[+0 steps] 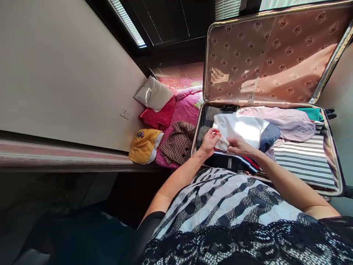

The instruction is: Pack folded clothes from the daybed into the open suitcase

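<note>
A white garment with a dark blue part [242,129] lies over the other clothes in the open suitcase [339,184]. My left hand [210,141] pinches its near left edge between thumb and fingers. Close beside it, my right hand [237,146] is closed on the same cloth, a short fold of it stretching between the two. Beneath my hands is a dark navy garment with red and white stripes [234,161]. A pale pink garment [292,121] and a black-and-white striped garment [306,158] fill the right side. Grey cloth [206,119] lies at the left.
The suitcase's lined lid [248,62] stands raised at the back. Left of the case, on a pink cover [186,110], are a brown patterned garment [180,141], a yellow cloth [145,145], a red cloth [161,116] and a white cushion [154,94]. A wall [68,73] rises further left.
</note>
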{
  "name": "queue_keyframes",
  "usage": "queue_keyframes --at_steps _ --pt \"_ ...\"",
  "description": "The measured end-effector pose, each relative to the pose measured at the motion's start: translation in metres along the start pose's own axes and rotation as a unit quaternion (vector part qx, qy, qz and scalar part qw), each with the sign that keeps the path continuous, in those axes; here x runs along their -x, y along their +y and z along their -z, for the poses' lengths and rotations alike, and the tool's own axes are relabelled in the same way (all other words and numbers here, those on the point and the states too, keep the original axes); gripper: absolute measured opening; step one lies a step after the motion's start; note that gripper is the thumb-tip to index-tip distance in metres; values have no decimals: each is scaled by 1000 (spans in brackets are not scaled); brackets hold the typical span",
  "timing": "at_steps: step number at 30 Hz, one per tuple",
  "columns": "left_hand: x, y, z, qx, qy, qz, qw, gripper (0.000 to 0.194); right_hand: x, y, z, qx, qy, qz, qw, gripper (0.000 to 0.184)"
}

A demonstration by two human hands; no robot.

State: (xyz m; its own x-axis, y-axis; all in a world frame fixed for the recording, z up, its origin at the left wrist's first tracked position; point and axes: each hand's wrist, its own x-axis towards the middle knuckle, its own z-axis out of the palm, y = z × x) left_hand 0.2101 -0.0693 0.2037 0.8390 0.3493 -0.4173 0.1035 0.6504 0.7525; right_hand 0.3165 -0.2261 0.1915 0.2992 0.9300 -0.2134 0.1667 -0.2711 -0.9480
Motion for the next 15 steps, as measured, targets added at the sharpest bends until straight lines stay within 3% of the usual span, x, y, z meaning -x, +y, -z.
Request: queue_keyframes --at_steps 2,4,6,9,12,15 --pt "-1 -1 1 -12 -6 1 1000 56 2 -7 -1 -48 -80 1 996 25" --pt "-1 -3 2 -4 3 14 1000 58 3 -12 -4 -143 -80 -2 987 32" --pt "1 -6 3 21 -3 22 1000 66 0 -14 -8 -256 8 -3 967 39" --pt "6 -11 6 50 -53 16 997 77 -8 -13 -12 -373 163 1 913 44" --pt "9 -19 9 39 -69 12 997 76 -15 -10 -16 -423 231 7 876 48" --pt "6 -29 11 3 -36 22 999 66 -19 -7 -21 -452 259 22 853 50"
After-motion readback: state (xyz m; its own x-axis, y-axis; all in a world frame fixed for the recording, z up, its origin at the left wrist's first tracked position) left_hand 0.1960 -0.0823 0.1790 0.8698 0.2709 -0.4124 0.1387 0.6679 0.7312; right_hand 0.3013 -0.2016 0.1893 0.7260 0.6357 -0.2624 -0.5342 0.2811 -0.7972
